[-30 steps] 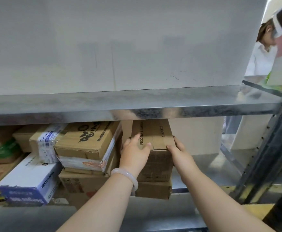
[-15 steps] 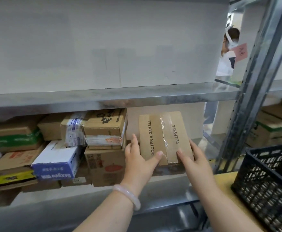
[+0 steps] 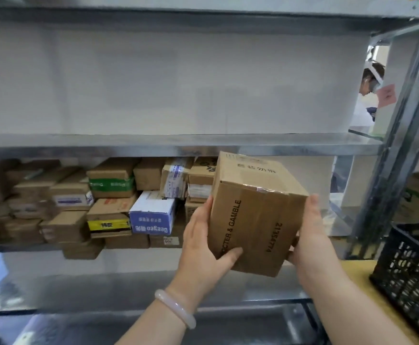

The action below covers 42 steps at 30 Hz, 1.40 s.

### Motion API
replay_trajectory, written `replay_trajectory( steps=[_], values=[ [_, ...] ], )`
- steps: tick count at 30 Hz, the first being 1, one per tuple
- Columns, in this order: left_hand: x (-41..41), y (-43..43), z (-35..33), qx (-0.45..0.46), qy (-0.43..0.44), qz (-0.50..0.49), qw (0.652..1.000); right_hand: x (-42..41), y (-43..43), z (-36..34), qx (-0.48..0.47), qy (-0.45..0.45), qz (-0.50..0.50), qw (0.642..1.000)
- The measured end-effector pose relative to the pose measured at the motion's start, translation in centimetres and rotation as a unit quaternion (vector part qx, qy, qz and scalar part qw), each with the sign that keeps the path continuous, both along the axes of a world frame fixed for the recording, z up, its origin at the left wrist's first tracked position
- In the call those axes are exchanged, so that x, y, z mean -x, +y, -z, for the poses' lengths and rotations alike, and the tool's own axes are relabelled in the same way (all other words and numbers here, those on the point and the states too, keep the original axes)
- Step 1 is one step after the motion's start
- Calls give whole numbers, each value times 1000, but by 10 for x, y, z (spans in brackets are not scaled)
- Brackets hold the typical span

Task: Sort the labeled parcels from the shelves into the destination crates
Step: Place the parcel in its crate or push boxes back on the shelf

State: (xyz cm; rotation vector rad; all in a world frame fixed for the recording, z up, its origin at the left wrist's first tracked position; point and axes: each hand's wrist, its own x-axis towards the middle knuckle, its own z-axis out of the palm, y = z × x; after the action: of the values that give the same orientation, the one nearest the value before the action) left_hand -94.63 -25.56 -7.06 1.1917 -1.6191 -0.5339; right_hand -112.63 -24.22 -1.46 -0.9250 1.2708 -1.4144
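Note:
I hold a brown cardboard box point(image 3: 255, 215), printed "PROCTER & GAMBLE" and a number, in front of the metal shelf. My left hand point(image 3: 203, 247) grips its left side with the thumb on the front face. Its right side rests in my right hand point(image 3: 310, 240), fingers wrapped behind. The box is tilted and clear of the shelf. A black plastic crate point(image 3: 412, 272) stands at the right on a wooden surface.
Several cardboard parcels point(image 3: 111, 183) and a white-and-blue box point(image 3: 152, 212) are stacked on the middle shelf point(image 3: 153, 144) to the left. A grey shelf post point(image 3: 402, 135) rises at the right. Another person point(image 3: 368, 95) stands behind the shelving.
Both hands have pulled the box off the stack and out of the shelf toward me, lifting and tilting it. The view has shifted back and right, showing the black crate.

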Motion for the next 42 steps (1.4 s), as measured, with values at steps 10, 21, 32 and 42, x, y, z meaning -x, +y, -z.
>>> replay_trajectory(
  steps=[10,21,32,42],
  values=[
    [-116,82,-41,-8,197,-42,979,-101,11,-2,52,63,-216,973],
    [-239,146,8,-53,69,-220,972,-231,9,-7,-22,17,-384,923],
    [-325,160,10,-98,291,-314,898,-366,-21,52,11,84,-525,847],
    [-405,133,20,-37,254,-429,866,-486,-60,56,109,141,-580,795]
  ],
)
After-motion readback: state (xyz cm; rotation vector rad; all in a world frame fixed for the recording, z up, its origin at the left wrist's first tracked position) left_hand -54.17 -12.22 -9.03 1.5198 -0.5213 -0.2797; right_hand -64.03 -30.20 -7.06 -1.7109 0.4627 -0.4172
